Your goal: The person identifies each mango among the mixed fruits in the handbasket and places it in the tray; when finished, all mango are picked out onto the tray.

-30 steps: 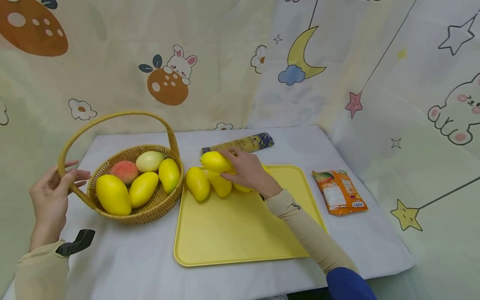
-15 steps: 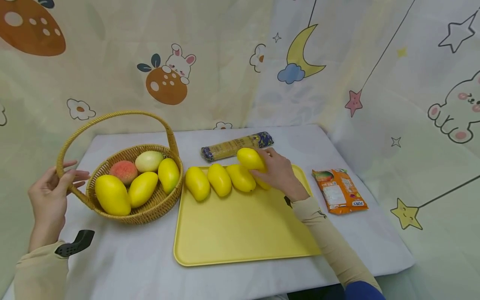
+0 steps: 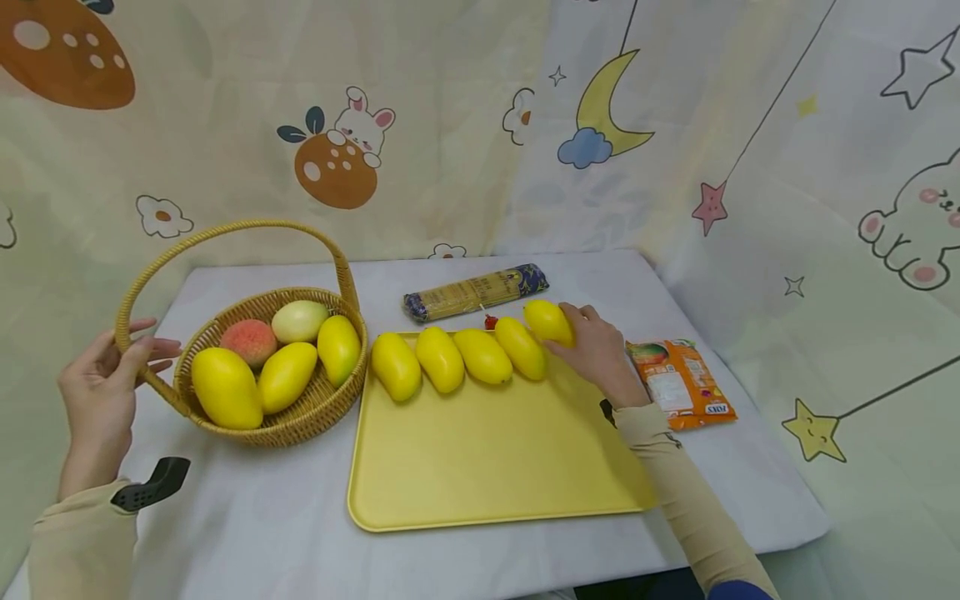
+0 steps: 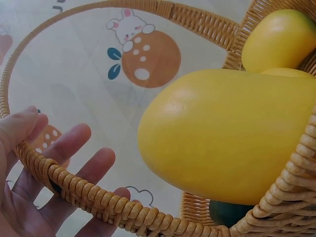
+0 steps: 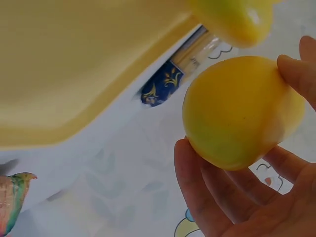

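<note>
My left hand [image 3: 101, 392] grips the handle [image 3: 126, 312] of a wicker basket [image 3: 307, 425] at the left, thumb on one side and fingers behind it. In the basket lie several yellow mangoes [image 4: 222, 133], a peach [image 3: 249, 342] and a pale green oval fruit [image 3: 299, 322]. My right hand [image 3: 600, 354] holds a yellow mango [image 5: 237, 113] between thumb and fingers, at the back right of a yellow tray [image 3: 495, 458]. To its left, several mangoes [image 3: 482, 356] lie side by side in a row along the tray's back edge.
Behind the tray lies a long gold and blue packet [image 3: 476, 293]. A small red object [image 3: 491, 322] peeks out beside the row. An orange snack bag [image 3: 681, 385] lies right of the tray, partly behind my right arm. The white table [image 3: 247, 517] ends at a printed curtain.
My right hand has moved right with the mango, from above the middle of the row to its right end. The left hand stays on the basket handle.
</note>
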Demonstrator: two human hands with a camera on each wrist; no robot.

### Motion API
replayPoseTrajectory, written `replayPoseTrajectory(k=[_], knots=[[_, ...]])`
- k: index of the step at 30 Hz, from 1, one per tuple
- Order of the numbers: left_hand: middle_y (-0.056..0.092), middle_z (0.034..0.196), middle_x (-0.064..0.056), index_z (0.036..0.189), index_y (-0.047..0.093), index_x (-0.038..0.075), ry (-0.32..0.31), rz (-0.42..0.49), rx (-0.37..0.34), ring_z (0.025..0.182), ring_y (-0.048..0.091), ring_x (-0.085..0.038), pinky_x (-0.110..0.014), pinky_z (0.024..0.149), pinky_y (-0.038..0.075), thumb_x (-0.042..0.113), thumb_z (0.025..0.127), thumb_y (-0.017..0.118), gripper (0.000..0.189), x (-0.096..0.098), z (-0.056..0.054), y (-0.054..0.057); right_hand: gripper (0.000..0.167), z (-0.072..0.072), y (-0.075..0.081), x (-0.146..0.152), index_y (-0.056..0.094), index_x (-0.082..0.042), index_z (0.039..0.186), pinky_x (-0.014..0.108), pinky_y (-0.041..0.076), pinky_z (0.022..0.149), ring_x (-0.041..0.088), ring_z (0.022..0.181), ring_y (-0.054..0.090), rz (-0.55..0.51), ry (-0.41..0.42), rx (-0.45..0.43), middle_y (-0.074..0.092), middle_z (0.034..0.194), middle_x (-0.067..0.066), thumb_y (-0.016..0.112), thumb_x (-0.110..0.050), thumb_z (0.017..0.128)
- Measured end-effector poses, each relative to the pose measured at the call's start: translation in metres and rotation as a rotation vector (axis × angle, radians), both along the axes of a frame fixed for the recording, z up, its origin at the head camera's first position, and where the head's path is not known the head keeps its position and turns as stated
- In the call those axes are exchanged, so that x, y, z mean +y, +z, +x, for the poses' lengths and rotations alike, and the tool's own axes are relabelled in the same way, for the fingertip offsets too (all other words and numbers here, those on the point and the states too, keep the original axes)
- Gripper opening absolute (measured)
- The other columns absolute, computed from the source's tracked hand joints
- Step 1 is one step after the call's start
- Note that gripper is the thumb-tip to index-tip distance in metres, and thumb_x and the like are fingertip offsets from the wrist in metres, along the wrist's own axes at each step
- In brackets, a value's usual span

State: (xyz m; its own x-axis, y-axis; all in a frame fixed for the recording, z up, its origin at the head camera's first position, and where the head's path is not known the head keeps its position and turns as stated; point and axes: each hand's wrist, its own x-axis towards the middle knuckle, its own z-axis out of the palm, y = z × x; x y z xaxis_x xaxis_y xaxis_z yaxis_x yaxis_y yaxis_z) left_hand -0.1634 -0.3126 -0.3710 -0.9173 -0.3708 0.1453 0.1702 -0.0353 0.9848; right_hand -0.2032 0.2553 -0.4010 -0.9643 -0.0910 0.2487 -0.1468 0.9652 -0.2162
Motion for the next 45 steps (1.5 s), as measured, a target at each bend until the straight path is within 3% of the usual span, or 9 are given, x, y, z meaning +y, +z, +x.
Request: replayPoseTrajectory(k=[5, 14, 21, 26, 35, 45], knots=[[0.073, 0.085, 0.005, 0.125, 0.06, 0.004, -0.047, 0.045, 0.034, 0.076, 0.067, -0.006, -0.009, 0.073, 0.051, 0.02, 0.089, 0.067, 0.04, -0.001, 0.0, 0.0, 0.07, 0.0, -0.006, 0.007, 0.046, -0.005, 0.14, 0.054, 0.052, 0.075, 0.04, 0.09, 0.061, -0.003, -0.017, -0.018, 0.056, 0.117, 0.023, 0.068, -0.045, 0.086], [0.073, 0.085, 0.004, 0.124, 0.061, 0.004, -0.048, 0.041, 0.052, 0.077, 0.068, -0.006, -0.009, 0.073, 0.052, 0.019, 0.089, 0.067, 0.039, -0.001, -0.001, 0.0, 0.068, 0.0, -0.013, 0.009, 0.048, -0.003, 0.137, 0.053, 0.052, 0.069, 0.041, 0.084, 0.061, 0.03, -0.05, -0.023, 0.057, 0.115, 0.026, 0.068, -0.043, 0.086], [0.073, 0.085, 0.003, 0.124, 0.061, 0.002, -0.052, 0.044, 0.07, 0.077, 0.068, -0.007, -0.01, 0.072, 0.052, 0.017, 0.089, 0.066, 0.038, 0.0, -0.001, -0.001, 0.068, -0.003, -0.024, 0.008, 0.044, -0.006, 0.14, 0.057, 0.051, 0.072, 0.044, 0.088, 0.06, 0.064, -0.099, -0.133, 0.053, 0.122, 0.026, 0.063, -0.045, 0.088], [0.073, 0.084, 0.004, 0.125, 0.06, 0.002, -0.051, 0.034, 0.066, 0.077, 0.068, -0.006, -0.009, 0.072, 0.052, 0.018, 0.09, 0.066, 0.039, -0.001, 0.0, -0.002, 0.067, -0.004, -0.033, 0.007, 0.043, -0.004, 0.14, 0.056, 0.052, 0.071, 0.044, 0.086, 0.06, 0.064, -0.101, -0.154, 0.053, 0.122, 0.027, 0.062, -0.042, 0.09], [0.073, 0.085, 0.004, 0.125, 0.06, 0.002, -0.058, 0.033, 0.059, 0.076, 0.068, -0.006, -0.009, 0.073, 0.052, 0.018, 0.09, 0.066, 0.039, -0.002, 0.0, -0.003, 0.067, -0.001, -0.037, 0.007, 0.045, -0.002, 0.138, 0.055, 0.053, 0.07, 0.044, 0.088, 0.061, 0.062, -0.094, -0.138, 0.054, 0.121, 0.027, 0.064, -0.044, 0.088], [0.072, 0.085, 0.005, 0.125, 0.06, 0.003, -0.05, 0.023, 0.047, 0.076, 0.067, -0.006, -0.008, 0.074, 0.051, 0.02, 0.09, 0.066, 0.039, -0.002, 0.001, -0.001, 0.064, 0.0, -0.031, 0.004, 0.052, -0.003, 0.133, 0.051, 0.053, 0.062, 0.039, 0.079, 0.062, 0.04, -0.075, -0.01, 0.058, 0.113, 0.025, 0.068, -0.042, 0.085]])
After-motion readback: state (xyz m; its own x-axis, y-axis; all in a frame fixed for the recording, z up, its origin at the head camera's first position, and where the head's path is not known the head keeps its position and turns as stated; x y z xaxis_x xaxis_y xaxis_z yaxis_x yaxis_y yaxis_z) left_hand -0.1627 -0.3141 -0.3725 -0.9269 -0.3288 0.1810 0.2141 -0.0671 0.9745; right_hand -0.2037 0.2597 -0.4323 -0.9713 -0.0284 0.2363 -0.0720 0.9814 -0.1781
